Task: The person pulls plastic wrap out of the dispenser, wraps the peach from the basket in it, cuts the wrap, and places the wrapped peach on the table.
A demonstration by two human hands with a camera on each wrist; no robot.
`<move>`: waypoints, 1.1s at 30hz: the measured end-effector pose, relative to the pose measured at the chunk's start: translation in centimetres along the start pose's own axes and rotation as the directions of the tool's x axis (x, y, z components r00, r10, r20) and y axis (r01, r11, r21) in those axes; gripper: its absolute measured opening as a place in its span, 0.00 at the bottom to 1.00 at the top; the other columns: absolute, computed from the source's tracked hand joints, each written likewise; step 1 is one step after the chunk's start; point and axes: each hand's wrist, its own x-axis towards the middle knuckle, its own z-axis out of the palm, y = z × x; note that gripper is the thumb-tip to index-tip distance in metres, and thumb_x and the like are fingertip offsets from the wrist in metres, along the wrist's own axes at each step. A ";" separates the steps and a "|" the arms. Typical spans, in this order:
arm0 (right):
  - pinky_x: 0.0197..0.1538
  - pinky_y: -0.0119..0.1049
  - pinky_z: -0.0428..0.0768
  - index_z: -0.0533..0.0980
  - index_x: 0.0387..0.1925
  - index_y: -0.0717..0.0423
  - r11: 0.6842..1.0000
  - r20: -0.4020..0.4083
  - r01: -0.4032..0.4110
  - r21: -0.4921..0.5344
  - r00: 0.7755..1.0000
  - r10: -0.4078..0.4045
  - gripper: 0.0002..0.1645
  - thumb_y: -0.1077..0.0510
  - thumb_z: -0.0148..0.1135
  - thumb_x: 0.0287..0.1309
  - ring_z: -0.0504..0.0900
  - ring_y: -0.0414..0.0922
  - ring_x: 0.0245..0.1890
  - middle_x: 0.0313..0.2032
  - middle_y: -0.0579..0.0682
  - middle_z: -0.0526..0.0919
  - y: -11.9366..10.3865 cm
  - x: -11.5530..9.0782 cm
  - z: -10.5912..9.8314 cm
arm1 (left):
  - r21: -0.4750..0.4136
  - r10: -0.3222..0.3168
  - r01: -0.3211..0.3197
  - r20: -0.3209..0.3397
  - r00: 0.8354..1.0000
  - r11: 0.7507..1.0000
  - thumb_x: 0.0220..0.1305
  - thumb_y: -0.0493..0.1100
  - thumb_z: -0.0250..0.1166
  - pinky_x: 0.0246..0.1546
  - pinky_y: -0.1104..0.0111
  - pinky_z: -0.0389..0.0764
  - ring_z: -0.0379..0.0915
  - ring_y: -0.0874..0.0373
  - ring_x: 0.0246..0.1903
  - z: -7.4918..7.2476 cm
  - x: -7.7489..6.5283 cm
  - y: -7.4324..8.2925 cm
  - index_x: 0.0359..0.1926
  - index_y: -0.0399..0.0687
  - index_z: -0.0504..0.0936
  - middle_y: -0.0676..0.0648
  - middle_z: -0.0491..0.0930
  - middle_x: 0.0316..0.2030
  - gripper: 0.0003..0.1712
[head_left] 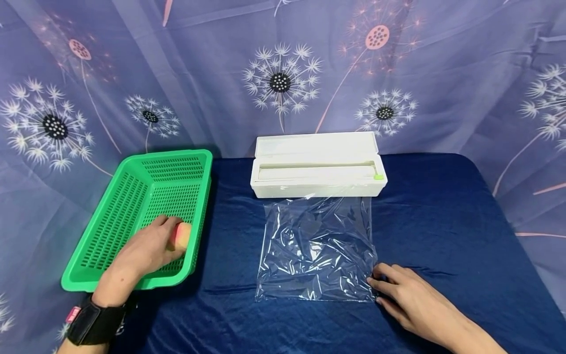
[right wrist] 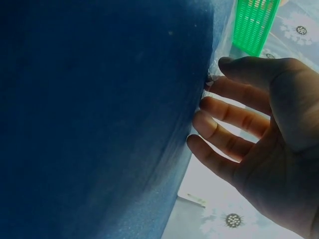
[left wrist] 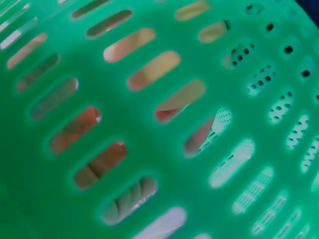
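Observation:
Inside the green plastic basket (head_left: 207, 196), my left hand (head_left: 148, 246) grips a red-and-yellow peach (head_left: 183, 237) near the right wall. In the left wrist view, parts of the peach (left wrist: 157, 69) show through the slots in the basket wall (left wrist: 164, 134). A sheet of clear plastic wrap (head_left: 316, 248) lies wrinkled over the dark blue cloth. At its near right corner rests my right hand (head_left: 413, 300). The right wrist view has that hand's (right wrist: 249, 109) fingers spread, thumb apart from the index finger, with the wrap's edge at the fingertips.
A white wrap box (head_left: 318, 189) stands behind the sheet, lid raised, a roll inside and a small green slider (head_left: 378, 177) at its right end. The sheet runs out from its front. Behind everything hangs a purple curtain (head_left: 212, 73) with dandelion prints.

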 end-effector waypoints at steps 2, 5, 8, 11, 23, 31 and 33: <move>0.44 0.45 0.81 0.88 0.52 0.50 1.000 0.003 -0.002 -0.001 1.000 0.002 0.16 0.53 0.73 0.64 0.80 0.40 0.45 0.50 0.42 0.79 0.0 0.0 0.0 | -0.003 -0.003 0.003 0.001 1.000 1.000 0.58 0.43 0.80 0.31 0.59 0.76 0.73 0.51 0.33 0.0 0.0 0.0 0.63 0.35 0.76 0.36 0.76 0.45 0.36; 0.44 0.44 0.81 0.88 0.53 0.50 1.000 0.007 -0.007 -0.001 1.000 0.007 0.17 0.54 0.74 0.62 0.80 0.39 0.45 0.50 0.41 0.79 0.0 0.0 0.0 | -0.004 -0.012 0.012 0.004 1.000 1.000 0.58 0.44 0.80 0.30 0.59 0.76 0.72 0.51 0.33 0.1 0.1 0.0 0.62 0.36 0.77 0.37 0.75 0.44 0.35; 0.44 0.44 0.81 0.88 0.52 0.50 1.000 0.011 -0.012 -0.003 1.000 0.012 0.17 0.54 0.74 0.62 0.80 0.39 0.45 0.50 0.41 0.79 0.0 -0.1 -0.1 | -0.006 -0.028 0.028 0.012 1.000 1.000 0.57 0.44 0.80 0.30 0.60 0.75 0.72 0.52 0.32 0.2 0.1 -0.1 0.63 0.36 0.76 0.38 0.75 0.44 0.37; 0.45 0.45 0.81 0.88 0.52 0.50 1.000 0.012 -0.011 -0.005 1.000 0.011 0.16 0.54 0.73 0.63 0.80 0.39 0.45 0.50 0.41 0.79 -0.1 -0.1 -0.1 | -0.003 -0.049 0.049 0.019 0.999 0.999 0.56 0.46 0.81 0.30 0.60 0.75 0.73 0.51 0.32 0.2 0.0 0.0 0.64 0.36 0.76 0.37 0.75 0.45 0.39; 0.44 0.44 0.82 0.89 0.51 0.49 1.000 0.011 -0.029 0.002 1.000 0.029 0.20 0.56 0.78 0.54 0.79 0.38 0.44 0.49 0.41 0.79 -0.1 0.0 -0.1 | 0.025 -0.080 0.079 0.003 0.997 0.997 0.52 0.49 0.83 0.31 0.52 0.78 0.76 0.47 0.34 -1.5 -0.5 0.1 0.64 0.35 0.76 0.34 0.76 0.46 0.43; 0.45 0.45 0.82 0.88 0.51 0.49 1.000 0.003 -0.026 0.009 1.000 0.026 0.20 0.56 0.78 0.55 0.79 0.39 0.44 0.49 0.41 0.78 -0.1 0.0 0.0 | 0.044 -0.070 0.072 -0.054 0.996 0.996 0.51 0.50 0.83 0.30 0.51 0.79 0.77 0.46 0.32 -2.8 -1.1 0.7 0.63 0.33 0.76 0.33 0.76 0.45 0.44; 0.45 0.45 0.82 0.88 0.51 0.49 1.000 0.005 -0.028 0.006 1.000 0.028 0.20 0.57 0.78 0.54 0.79 0.39 0.44 0.50 0.41 0.78 0.0 0.0 -0.1 | 0.050 -0.056 0.060 -0.081 0.995 0.997 0.51 0.50 0.83 0.31 0.50 0.80 0.78 0.45 0.33 -3.2 -1.3 1.0 0.64 0.33 0.76 0.34 0.76 0.46 0.44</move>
